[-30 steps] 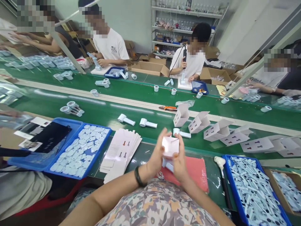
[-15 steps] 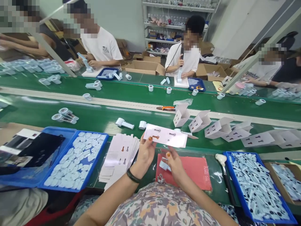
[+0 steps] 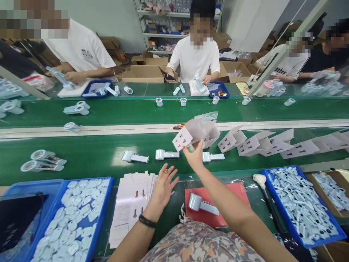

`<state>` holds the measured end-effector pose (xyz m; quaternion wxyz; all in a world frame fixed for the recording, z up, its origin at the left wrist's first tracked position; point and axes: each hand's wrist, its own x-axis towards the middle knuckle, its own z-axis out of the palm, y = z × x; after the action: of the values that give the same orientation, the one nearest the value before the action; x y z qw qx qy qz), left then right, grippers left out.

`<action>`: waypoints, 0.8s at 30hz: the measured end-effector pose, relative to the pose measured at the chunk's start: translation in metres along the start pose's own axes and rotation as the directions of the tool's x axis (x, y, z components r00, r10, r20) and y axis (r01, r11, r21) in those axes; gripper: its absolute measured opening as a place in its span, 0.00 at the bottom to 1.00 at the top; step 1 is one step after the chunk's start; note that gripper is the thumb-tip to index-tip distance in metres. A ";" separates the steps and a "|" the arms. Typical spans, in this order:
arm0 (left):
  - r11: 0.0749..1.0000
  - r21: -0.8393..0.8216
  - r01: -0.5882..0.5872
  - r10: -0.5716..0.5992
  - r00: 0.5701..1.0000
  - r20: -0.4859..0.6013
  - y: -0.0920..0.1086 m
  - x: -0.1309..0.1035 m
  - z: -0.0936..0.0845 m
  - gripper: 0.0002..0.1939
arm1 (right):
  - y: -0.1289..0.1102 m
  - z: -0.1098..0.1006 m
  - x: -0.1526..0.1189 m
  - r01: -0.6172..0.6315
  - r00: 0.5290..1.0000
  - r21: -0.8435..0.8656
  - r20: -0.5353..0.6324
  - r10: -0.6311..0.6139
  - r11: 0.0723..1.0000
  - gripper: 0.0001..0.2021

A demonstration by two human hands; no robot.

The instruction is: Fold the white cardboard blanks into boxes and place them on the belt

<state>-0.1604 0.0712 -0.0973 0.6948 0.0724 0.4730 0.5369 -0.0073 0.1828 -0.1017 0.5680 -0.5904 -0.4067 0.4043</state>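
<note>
Busy workshop, with a metal shelf (image 3: 166, 35) at the back and a long green belt (image 3: 92, 145) running across in front of the wearer. Right hand (image 3: 195, 157) is reaching out over the belt with its fingers pinched on the lower edge of a white printed box (image 3: 189, 134), which is tilted, flaps up, right in front of the first in a row of similar open boxes (image 3: 255, 143) trailing off to the right. Can't tell if its base actually touches the belt. Orange pliers (image 3: 178, 126) poke out behind it. Left hand (image 3: 163, 185) is spread wide, fingers fanned, just beside a stack of white printed sheets (image 3: 127, 207) on the near table. Three pale blue gadgets (image 3: 167, 154) lie along the belt near the hands, and another gadget (image 3: 203, 204) sits on a red pad (image 3: 240, 194) under the right forearm. Blue tray (image 3: 102, 218) full of pale parts over on the left, another blue tray (image 3: 323, 240) heaped with slim pieces on the right, with a white-headed, black-handled tool (image 3: 268, 200) lying next to it. Across the way, a co-worker in a white shirt (image 3: 195, 60) has a hand on a gadget over a white board
</note>
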 end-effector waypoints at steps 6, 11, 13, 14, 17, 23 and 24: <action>0.957 0.269 0.111 -0.085 0.990 -0.109 -0.015 -0.013 -0.034 0.34 | 0.062 -0.003 0.040 -0.075 0.997 -0.451 -0.062 0.052 0.889 0.49; 0.837 0.547 0.022 -0.011 1.000 -0.024 -0.025 -0.014 -0.046 0.31 | 0.092 -0.023 0.015 0.009 1.000 -0.432 0.011 -0.004 0.902 0.47; 0.738 0.670 -0.079 0.054 0.997 0.058 -0.031 -0.009 -0.043 0.29 | 0.089 -0.049 -0.001 0.047 0.999 -0.428 0.036 -0.035 0.902 0.38; 0.667 0.730 -0.148 0.092 0.989 0.116 -0.034 -0.004 -0.038 0.27 | 0.085 -0.066 -0.012 0.062 0.998 -0.430 0.050 -0.045 0.901 0.33; 0.275 0.857 -0.436 0.160 0.900 0.406 -0.041 0.016 -0.005 0.22 | 0.071 -0.132 -0.054 0.079 0.997 -0.461 0.051 -0.063 0.884 0.19; -0.354 0.599 -0.719 -0.048 0.653 0.756 -0.073 0.085 0.115 0.24 | 0.051 -0.290 -0.144 -0.101 0.978 -0.636 -0.205 -0.042 0.765 0.13; -0.356 0.582 -0.731 -0.071 0.643 0.763 -0.082 0.098 0.134 0.24 | 0.049 -0.316 -0.153 -0.138 0.966 -0.661 -0.253 -0.046 0.738 0.13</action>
<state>-0.0086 0.1714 -0.1316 0.2426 0.8589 0.4343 0.1215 0.2382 -0.0702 -0.1390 0.3529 -0.8120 -0.4344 0.1656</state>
